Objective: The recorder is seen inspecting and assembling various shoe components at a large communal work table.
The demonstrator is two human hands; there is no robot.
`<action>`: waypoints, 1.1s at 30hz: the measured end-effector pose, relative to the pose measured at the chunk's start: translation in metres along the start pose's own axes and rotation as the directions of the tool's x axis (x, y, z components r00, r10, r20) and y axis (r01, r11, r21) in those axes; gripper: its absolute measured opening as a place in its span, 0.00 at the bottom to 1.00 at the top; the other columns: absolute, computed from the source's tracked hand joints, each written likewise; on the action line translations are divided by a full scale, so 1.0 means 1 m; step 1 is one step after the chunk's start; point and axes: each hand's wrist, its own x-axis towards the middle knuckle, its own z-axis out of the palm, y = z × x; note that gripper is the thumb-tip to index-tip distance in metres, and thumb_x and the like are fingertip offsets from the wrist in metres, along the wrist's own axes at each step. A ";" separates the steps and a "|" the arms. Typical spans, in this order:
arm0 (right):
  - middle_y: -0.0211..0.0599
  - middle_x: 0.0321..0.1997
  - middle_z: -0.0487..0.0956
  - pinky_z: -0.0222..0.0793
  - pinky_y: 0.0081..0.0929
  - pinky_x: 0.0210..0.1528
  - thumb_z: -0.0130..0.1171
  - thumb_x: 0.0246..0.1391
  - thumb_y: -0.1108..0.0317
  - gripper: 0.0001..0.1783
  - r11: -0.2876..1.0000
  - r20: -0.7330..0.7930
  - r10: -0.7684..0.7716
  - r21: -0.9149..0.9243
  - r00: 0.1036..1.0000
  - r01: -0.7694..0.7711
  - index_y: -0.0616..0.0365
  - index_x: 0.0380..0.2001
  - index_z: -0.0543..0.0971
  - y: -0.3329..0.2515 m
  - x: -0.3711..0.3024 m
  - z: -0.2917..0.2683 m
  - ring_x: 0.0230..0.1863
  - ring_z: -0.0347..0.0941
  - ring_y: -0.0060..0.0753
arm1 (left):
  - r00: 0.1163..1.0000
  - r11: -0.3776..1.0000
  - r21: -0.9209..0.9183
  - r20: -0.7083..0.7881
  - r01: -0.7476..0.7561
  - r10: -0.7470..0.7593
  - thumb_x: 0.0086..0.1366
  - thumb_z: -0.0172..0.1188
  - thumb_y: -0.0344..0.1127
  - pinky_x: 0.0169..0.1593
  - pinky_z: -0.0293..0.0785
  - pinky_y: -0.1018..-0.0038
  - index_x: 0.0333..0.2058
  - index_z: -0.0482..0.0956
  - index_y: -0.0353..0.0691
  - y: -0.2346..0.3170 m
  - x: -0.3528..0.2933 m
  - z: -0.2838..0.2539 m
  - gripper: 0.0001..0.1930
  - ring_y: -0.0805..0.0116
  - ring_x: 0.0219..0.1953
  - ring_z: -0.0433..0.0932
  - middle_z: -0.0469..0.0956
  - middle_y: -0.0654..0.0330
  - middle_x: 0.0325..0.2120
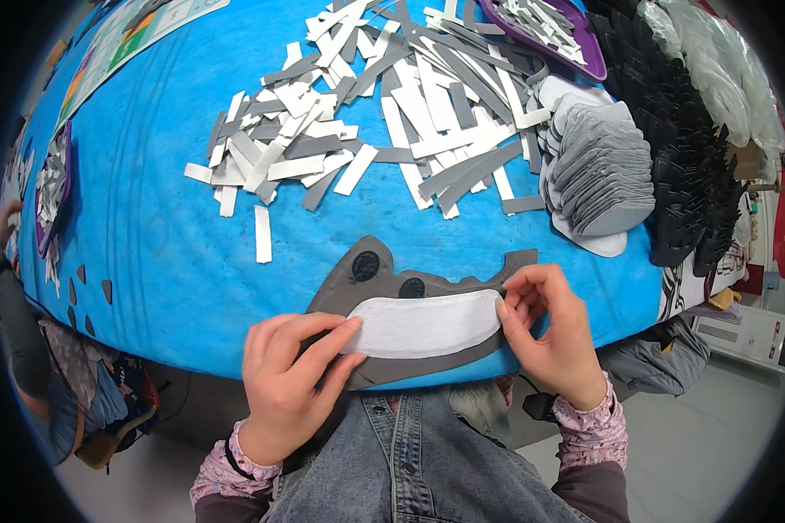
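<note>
A white oblong fabric patch [429,324] with rounded ends lies over a dark grey curved foam-like piece [336,283] at the table's near edge. Two round black discs [365,266] sit on the grey piece, just beyond the patch. My left hand [290,376] pinches the patch's left end between thumb and fingers. At the opposite end, my right hand [549,327] has its thumb and fingertips closed on the patch's right tip. The patch covers the middle of the grey piece, whose lower edge shows beneath it.
Loose white and grey strips [305,144] are heaped across the blue-covered table [166,288]. Stacked grey rounded pads [602,166] stand right, beside black pieces [685,166]. Purple trays [597,65] hold more strips. Another person's arm [22,340] shows at far left.
</note>
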 end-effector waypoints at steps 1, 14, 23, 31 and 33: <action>0.29 0.23 0.72 0.64 0.16 0.23 0.58 0.46 0.78 0.12 1.000 0.000 0.000 0.000 1.000 0.000 0.60 0.35 0.69 0.000 0.000 0.000 0.22 0.67 0.18 | 1.000 1.000 0.000 0.000 0.000 0.000 0.41 0.68 0.28 0.39 0.67 0.70 0.37 0.79 0.42 0.000 0.000 0.000 0.20 0.63 0.37 0.70 0.75 0.62 0.34; 0.33 0.24 0.72 0.64 0.19 0.23 0.58 0.48 0.76 0.09 0.996 0.015 -0.037 -0.078 0.999 0.038 0.61 0.32 0.70 0.001 0.000 -0.002 0.21 0.69 0.23 | 1.000 1.000 0.020 0.002 -0.011 0.011 0.44 0.67 0.30 0.40 0.64 0.70 0.39 0.79 0.43 0.001 0.000 0.001 0.19 0.65 0.37 0.71 0.75 0.65 0.35; 0.37 0.27 0.72 0.66 0.26 0.26 0.57 0.49 0.74 0.08 0.988 0.056 -0.052 -0.142 0.997 0.059 0.60 0.32 0.70 -0.001 0.002 -0.004 0.25 0.72 0.33 | 0.999 0.999 0.030 0.005 -0.033 0.033 0.41 0.67 0.26 0.38 0.68 0.69 0.39 0.79 0.42 0.001 0.000 0.001 0.21 0.61 0.37 0.71 0.74 0.61 0.35; 0.40 0.29 0.70 0.66 0.28 0.29 0.55 0.50 0.74 0.07 0.969 0.070 -0.132 -0.202 0.989 0.143 0.60 0.32 0.69 -0.003 0.001 0.001 0.29 0.71 0.38 | 0.999 0.999 0.042 -0.028 -0.016 0.017 0.42 0.66 0.26 0.39 0.67 0.68 0.39 0.79 0.42 0.003 -0.001 0.002 0.20 0.61 0.38 0.71 0.74 0.61 0.35; 0.39 0.30 0.70 0.65 0.30 0.31 0.57 0.46 0.75 0.08 0.963 0.004 -0.116 -0.245 0.993 0.113 0.60 0.32 0.70 -0.003 -0.004 0.006 0.32 0.70 0.39 | 0.999 0.999 0.026 -0.043 -0.022 0.023 0.42 0.67 0.27 0.40 0.67 0.68 0.39 0.79 0.42 0.002 -0.002 0.002 0.20 0.61 0.38 0.71 0.74 0.61 0.35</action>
